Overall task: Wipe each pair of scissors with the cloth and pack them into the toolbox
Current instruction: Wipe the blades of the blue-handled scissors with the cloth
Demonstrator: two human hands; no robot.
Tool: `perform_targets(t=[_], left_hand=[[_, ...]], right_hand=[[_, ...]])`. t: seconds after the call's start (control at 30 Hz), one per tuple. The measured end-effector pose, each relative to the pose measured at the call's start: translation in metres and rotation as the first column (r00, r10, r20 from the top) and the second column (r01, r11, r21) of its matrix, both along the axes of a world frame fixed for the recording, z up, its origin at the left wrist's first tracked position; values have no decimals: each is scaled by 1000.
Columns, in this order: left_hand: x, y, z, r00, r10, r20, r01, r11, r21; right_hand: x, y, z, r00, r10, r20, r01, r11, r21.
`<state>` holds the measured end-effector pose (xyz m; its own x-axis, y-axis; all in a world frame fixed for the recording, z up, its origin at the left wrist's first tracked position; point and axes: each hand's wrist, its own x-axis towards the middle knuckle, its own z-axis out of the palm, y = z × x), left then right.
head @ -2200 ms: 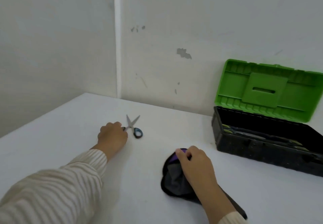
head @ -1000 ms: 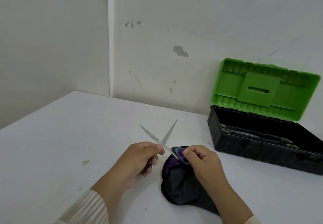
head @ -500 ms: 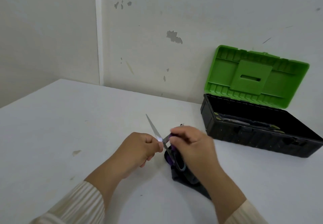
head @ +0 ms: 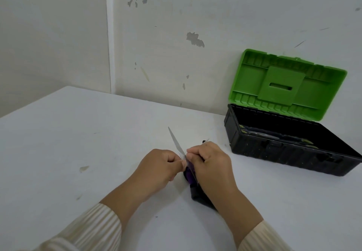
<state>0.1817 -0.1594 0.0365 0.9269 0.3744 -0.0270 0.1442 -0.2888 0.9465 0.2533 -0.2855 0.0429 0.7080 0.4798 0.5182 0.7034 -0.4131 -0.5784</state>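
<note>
Both hands are meeting near the middle of the white table [head: 58,143], w/ the scissors [head: 176,143] between them. Left hand [head: 158,168] is curling shut, thumb & fingers pinching the scissors near the pivot; the handle is hidden under the fist. One blade is sticking up & away toward the back wall, bare. Right hand [head: 210,164] is closing around the other blade w/ the cloth [head: 195,190], only that blade's tip showing past the knuckles. The cloth is dark w/ a purple patch, bunched under the right hand & trailing down onto the table beside the wrist.

Toolbox [head: 274,148] is sitting at the table's back right, against the wall, well apart from the hands. Its green lid [head: 284,84] is standing open, leaning on the wall. Some tools are lying inside the black base, approx along its length; can't tell which kind. Striped cream sleeves [head: 94,229] are covering both forearms.
</note>
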Motion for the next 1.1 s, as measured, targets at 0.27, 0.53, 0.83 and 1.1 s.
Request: perform_targets(t=[0.27,0.53,0.83,1.1], left_hand=[[-1,-1,2,1000,20,-2,-20,999,-45],[-3,3,2,999,-27,-39,24,997,-79],[-3,7,5,1000,5,-20,-7,997,-75],[-2,4,5,1000,-21,2,21,1000,3]], right_hand=[[1,0,-5,996,-18,92,21,999,-33],[39,-20,-1,925,-234,-298,312,916,251],[3,-1,-5,1000,-3,8,3,1000,-15],[0,-1,-7,1000,12,1,-12,1000,-14]])
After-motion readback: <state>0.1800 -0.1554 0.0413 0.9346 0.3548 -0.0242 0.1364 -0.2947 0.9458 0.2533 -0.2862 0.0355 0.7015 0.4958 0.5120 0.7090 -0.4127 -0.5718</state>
